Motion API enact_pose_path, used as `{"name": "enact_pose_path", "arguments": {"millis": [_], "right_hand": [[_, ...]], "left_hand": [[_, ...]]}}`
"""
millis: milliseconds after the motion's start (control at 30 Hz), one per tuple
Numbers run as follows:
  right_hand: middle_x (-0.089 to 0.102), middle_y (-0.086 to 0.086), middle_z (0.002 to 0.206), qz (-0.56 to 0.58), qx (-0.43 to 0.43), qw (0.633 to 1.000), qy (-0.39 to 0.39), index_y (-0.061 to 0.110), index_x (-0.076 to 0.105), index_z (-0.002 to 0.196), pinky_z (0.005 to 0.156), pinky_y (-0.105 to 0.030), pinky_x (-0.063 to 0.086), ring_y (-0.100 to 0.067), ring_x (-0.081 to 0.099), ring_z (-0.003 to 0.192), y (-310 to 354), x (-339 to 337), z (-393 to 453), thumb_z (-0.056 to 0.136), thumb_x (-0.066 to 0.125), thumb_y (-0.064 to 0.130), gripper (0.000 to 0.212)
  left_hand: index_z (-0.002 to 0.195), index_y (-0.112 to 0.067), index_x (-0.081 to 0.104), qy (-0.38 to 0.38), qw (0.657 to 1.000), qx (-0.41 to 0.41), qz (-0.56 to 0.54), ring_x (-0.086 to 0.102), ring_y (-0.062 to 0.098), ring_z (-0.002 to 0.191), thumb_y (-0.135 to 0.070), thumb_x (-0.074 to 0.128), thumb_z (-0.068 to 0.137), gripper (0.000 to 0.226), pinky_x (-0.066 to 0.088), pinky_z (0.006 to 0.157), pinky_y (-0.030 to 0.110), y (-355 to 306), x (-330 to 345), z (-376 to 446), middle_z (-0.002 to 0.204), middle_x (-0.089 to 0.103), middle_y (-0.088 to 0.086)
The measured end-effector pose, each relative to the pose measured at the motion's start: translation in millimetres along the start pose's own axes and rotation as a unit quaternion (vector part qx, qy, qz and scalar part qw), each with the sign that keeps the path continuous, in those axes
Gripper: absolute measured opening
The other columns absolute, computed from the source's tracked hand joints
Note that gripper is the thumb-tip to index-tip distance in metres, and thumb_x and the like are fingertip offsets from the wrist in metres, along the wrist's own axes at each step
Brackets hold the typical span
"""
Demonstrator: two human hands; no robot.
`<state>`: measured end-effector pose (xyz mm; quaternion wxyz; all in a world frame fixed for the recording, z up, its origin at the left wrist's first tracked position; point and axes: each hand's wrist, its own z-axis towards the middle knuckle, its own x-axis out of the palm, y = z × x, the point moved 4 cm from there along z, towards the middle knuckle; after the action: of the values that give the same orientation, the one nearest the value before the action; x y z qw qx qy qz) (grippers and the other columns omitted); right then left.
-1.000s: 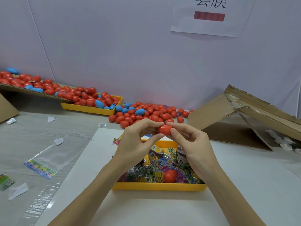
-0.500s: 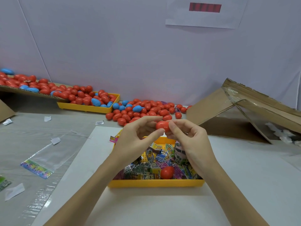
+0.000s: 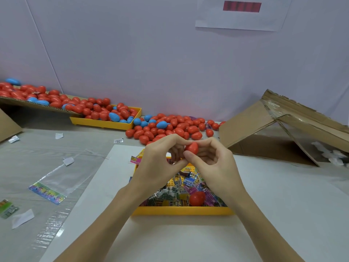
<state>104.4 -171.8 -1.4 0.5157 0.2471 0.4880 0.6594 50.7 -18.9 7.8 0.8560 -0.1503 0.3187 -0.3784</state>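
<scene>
Head view: your left hand and right hand both pinch the red egg above the yellow tray. The egg has tipped from level toward your right fingers, so its halves look joined. Packets and 1 loose egg lie in the tray below. Farther off, the egg pile and cardboard box block nothing.

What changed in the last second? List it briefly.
The red plastic egg tipped from crosswise to tilted, held deeper by the right hand; the left hand still pinches it. The yellow plastic tray and the loose pile of red and blue eggs stayed put.
</scene>
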Motion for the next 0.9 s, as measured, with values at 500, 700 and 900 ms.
{"name": "enact_pose_path", "arguments": {"millis": [500,700,900], "right_hand": [[0.073,0.014,0.115,0.032,-0.039,0.998,0.037,0.027,0.06,0.138,0.093,-0.023,0.057,-0.01,0.068,0.115,4.8,4.3,0.2,0.096,0.071,0.021,0.044],[0.068,0.039,0.114,0.004,-0.058,0.997,0.049,0.046,0.055,0.125,0.094,-0.009,0.049,0.009,0.063,0.116,12.4,4.3,-2.2,0.093,0.063,0.029,0.037],[0.07,0.032,0.119,0.002,-0.06,0.997,0.042,0.044,0.056,0.128,0.097,-0.012,0.05,0.007,0.063,0.118,8.4,2.2,-2.1,0.093,0.064,0.03,0.039]], "left_hand": [[0.124,-0.01,0.068,-0.027,0.999,0.028,0.032,0.064,0.009,0.091,-0.006,0.084,0.085,0.043,0.054,0.083,0.018,-4.7,-2.8,3.4,0.104,0.063,-0.004],[0.119,-0.007,0.071,-0.034,0.997,0.046,0.044,0.063,0.009,0.086,-0.011,0.085,0.084,0.038,0.056,0.08,0.021,-7.1,-4.3,3.1,0.101,0.065,-0.001],[0.121,-0.009,0.072,-0.02,0.997,0.05,0.052,0.062,0.008,0.087,-0.013,0.082,0.087,0.036,0.055,0.079,0.023,-6.0,-2.5,2.2,0.103,0.064,-0.001]]}}
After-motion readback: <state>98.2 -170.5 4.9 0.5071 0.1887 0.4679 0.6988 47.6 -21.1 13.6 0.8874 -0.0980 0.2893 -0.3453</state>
